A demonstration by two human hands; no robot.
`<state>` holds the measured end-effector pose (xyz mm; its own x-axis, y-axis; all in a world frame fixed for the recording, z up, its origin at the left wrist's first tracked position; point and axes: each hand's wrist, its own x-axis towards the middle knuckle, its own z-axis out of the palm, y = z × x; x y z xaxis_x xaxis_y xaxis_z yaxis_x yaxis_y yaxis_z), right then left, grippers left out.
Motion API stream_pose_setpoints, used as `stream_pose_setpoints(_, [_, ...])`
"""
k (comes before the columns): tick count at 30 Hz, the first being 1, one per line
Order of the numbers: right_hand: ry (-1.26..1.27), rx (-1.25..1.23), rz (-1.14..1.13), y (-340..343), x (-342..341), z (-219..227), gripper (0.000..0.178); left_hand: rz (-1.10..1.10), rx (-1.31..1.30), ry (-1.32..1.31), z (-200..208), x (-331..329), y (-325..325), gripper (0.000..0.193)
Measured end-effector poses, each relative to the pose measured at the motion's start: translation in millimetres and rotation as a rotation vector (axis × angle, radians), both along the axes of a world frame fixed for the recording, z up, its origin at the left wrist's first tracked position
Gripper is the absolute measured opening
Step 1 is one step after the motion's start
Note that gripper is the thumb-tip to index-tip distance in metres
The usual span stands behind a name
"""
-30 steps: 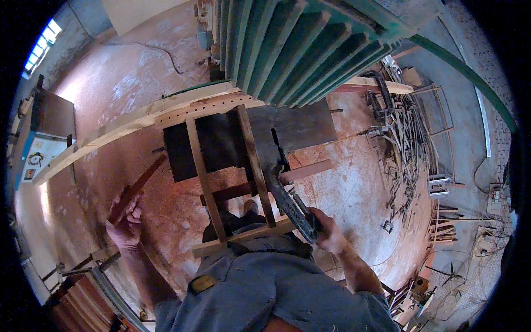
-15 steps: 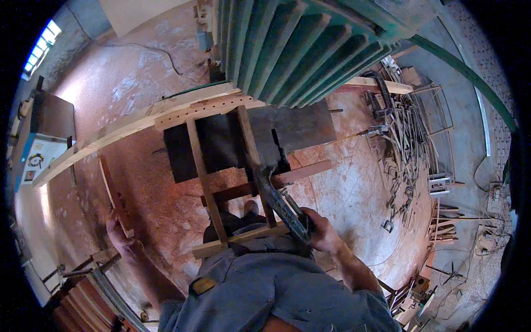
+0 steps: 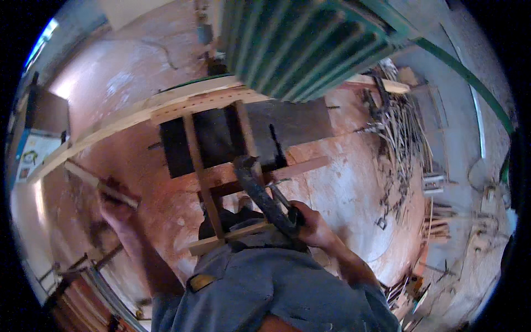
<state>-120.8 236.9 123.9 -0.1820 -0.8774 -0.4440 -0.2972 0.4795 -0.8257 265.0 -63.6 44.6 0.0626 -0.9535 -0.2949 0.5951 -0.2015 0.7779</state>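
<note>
My left hand (image 3: 117, 209), out to the left, is closed around a short wooden strip (image 3: 83, 172) that slants down to the right. My right hand (image 3: 314, 226) grips the lower end of a dark metal clamp (image 3: 260, 193) in front of my waist. The clamp's upper end lies over a wooden frame, made of two long rails (image 3: 198, 157) and a pale crosspiece (image 3: 229, 239) near my body. A reddish board (image 3: 301, 169) passes across beneath the clamp. Whether the clamp touches the frame I cannot tell.
A long pale beam (image 3: 119, 119) spans the far side, below a green ribbed machine part (image 3: 298, 50). Another dark clamp (image 3: 383, 98) sits at the beam's right end. Scrap wood (image 3: 406, 149) is piled at right. Boards (image 3: 77, 301) stand at lower left; a cabinet (image 3: 47, 113) at far left.
My left hand has moved up slightly and tilted the wooden strip from steep to flatter. My right hand and the clamp have shifted a little up and left.
</note>
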Motion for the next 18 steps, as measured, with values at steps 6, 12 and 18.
stream_pose_setpoints(6, [0.019, 0.084, -0.070, -7, 14, 9, 0.062, 0.147, -0.090, 0.210, -36, 5, -50, 0.023])
stream_pose_setpoints(12, [-0.056, -0.048, -0.074, -31, 21, 27, 0.055, 0.188, 0.024, 0.203, -28, -36, -85, 0.009])
stream_pose_setpoints(18, [-0.041, -0.060, 0.005, -47, 14, 22, 0.033, 0.107, 0.076, 0.128, -39, -53, -115, 0.009])
